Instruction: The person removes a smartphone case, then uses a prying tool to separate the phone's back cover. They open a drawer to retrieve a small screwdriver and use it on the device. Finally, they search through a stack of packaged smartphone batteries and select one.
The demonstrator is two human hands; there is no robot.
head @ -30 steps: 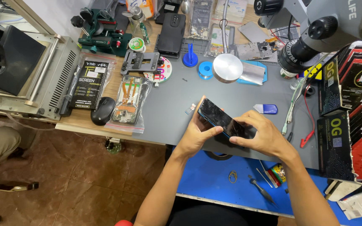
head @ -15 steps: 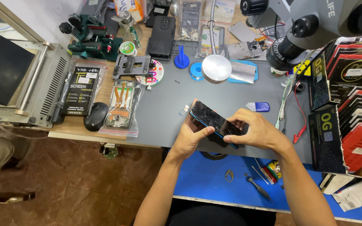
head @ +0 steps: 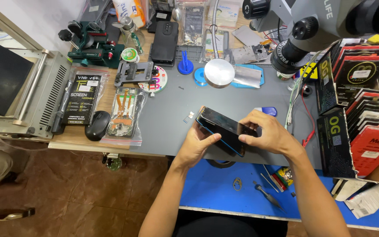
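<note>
Phone (head: 223, 128) tilted flatter than before, left hand (head: 198, 145) fingers cupping its edge, right hand (head: 266, 134) fingers pinching its end.

My bench: wooden worktop (head: 106, 94) with a dark grey rubber work mat (head: 172, 118) on it, blue-topped lower shelf (head: 216, 188) in front of me. Floor is brown mottled stone tile (head: 75, 193), slightly glossy. White wall (head: 49, 17) at far left behind the bench. Grey stereo microscope head (head: 303, 22) overhangs at right. Round silver lamp head (head: 219, 72) on a flexible metal neck. Lighting even, shadows soft.
</note>
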